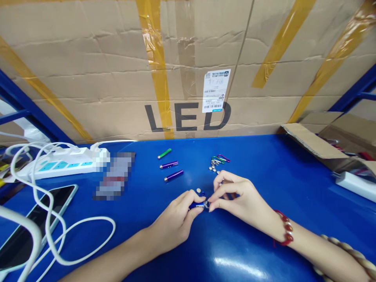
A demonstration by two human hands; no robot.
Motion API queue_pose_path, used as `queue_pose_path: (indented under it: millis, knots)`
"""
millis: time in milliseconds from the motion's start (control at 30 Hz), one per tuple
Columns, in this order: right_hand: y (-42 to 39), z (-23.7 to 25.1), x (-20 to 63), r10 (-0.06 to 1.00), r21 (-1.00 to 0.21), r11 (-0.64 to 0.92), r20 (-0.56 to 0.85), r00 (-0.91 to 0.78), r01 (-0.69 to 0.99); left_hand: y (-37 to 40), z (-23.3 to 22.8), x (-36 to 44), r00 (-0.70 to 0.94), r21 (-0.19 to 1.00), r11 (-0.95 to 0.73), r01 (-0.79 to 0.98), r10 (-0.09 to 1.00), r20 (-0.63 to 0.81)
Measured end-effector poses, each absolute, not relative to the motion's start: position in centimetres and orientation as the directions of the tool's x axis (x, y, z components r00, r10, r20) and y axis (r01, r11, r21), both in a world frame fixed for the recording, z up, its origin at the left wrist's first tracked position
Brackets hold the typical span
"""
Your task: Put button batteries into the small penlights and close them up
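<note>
My left hand (175, 219) grips a small blue tube (196, 205), a mini flashlight body, just above the blue table (264, 176). My right hand (235, 197) pinches the silver end of that tube (206, 204) between thumb and forefinger. Beyond the hands lie a green tube (164, 153) and two purple tubes (169, 165) (174, 175). A cluster of small silver button cells (214, 168) and coloured carabiner clips (220, 158) sits just behind my right hand.
A white power strip (63, 162) with looping white cables (58, 223) lies at the left, beside a phone (35, 219). A big cardboard box marked LED (188, 70) walls the back. An open carton (337, 145) and a white block (357, 186) stand at the right.
</note>
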State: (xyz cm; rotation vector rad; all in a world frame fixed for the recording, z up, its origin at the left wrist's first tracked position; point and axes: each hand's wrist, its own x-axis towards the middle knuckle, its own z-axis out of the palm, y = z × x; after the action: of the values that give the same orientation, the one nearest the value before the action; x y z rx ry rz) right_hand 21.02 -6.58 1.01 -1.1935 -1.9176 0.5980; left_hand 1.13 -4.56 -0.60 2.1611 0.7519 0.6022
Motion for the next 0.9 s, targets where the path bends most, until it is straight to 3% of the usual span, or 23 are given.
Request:
queue_pose_path:
  millis: [200, 367, 633, 900]
  knots:
    - [-6.74, 0.85, 20.81, 0.892, -0.738, 0.452, 0.379, -0.246, 0.500, -4.55, -0.74, 1.24, 0.688, 0.659, -0.697, 0.283, 0.626, 0.367]
    - [-6.90, 0.96, 20.51, 0.915, -0.775, 0.404, 0.350, -0.203, 0.485, -4.62, -0.62, 1.30, 0.658, 0.619, -0.740, 0.263, 0.607, 0.446]
    - [-7.33, 1.71, 20.03, 0.958, -0.870, 0.269, 0.197, -0.211, 0.412, -4.65, -0.83, 1.45, 0.647, 0.602, -0.764, 0.231, 0.583, 0.491]
    - [-6.73, 1.41, 20.60, 0.968, -0.889, 0.199, 0.112, -0.225, 0.413, -5.00, -0.84, 1.39, 0.614, 0.658, -0.697, 0.287, 0.661, 0.432]
